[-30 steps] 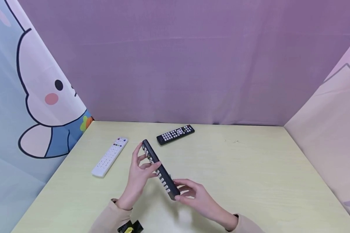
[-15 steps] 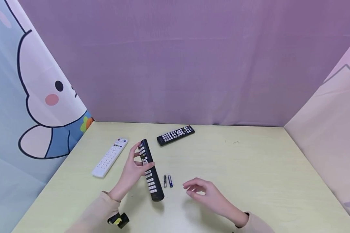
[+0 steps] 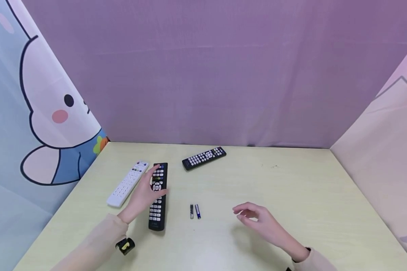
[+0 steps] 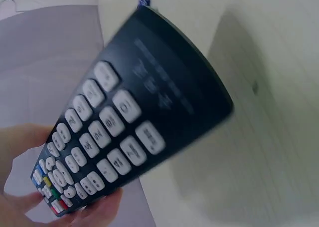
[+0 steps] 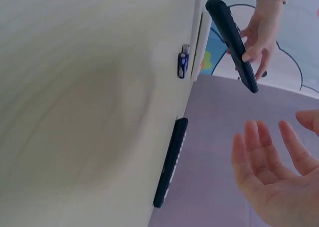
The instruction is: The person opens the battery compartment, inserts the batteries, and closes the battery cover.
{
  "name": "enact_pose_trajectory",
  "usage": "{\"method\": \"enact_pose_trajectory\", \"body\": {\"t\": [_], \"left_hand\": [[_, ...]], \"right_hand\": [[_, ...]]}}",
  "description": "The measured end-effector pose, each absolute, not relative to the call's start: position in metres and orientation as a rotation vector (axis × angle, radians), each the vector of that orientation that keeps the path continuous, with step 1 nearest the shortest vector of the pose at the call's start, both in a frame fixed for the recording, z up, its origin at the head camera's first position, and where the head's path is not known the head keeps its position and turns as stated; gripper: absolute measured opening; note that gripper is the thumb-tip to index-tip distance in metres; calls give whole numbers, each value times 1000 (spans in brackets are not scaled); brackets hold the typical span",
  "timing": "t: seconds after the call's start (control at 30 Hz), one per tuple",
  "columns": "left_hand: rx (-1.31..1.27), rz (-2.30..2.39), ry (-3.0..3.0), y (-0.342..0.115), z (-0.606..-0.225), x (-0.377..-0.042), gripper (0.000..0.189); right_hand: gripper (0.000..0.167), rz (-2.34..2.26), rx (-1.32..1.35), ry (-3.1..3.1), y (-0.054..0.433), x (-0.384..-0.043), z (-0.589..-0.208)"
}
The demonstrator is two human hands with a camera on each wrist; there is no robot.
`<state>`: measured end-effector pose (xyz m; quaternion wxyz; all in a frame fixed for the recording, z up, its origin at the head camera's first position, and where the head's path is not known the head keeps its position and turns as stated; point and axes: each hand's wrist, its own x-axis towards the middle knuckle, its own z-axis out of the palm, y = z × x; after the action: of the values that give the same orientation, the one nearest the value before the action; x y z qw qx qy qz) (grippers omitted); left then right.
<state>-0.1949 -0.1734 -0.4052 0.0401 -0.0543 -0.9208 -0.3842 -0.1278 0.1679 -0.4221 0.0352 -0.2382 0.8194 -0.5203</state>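
Black remote (image 3: 157, 210) held above the bench (image 3: 285, 188)
It is gripped by the left hand (image 3: 144, 195); the right hand (image 3: 260, 221) is held relaxed.

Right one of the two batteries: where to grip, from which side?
Probably pinch the right battery by its two ends, right hand coming from above: it lies flat, and the left battery sits close along its left side, leaving little finger room there.

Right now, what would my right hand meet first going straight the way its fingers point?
Probably the black remote in your left hand; the batteries look lower, on the table, though depth is unclear.
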Motion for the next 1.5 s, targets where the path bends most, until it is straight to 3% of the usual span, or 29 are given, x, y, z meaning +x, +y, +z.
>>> {"method": "enact_pose_trajectory", "body": {"t": [0.4,0.83,1.5], "left_hand": [[-218,-918,-2922,-185,-404,-207,80],[-259,-765,-2954,-189,-412,-220,78],[-266,-709,-3035,-187,-422,-242,72]], "right_hand": [[19,-1426,-850,2853,186,-132,-429],[27,-885,-1101,3324,194,-135,-440],[26,-890,-1135,3285,202,-137,-442]]}}
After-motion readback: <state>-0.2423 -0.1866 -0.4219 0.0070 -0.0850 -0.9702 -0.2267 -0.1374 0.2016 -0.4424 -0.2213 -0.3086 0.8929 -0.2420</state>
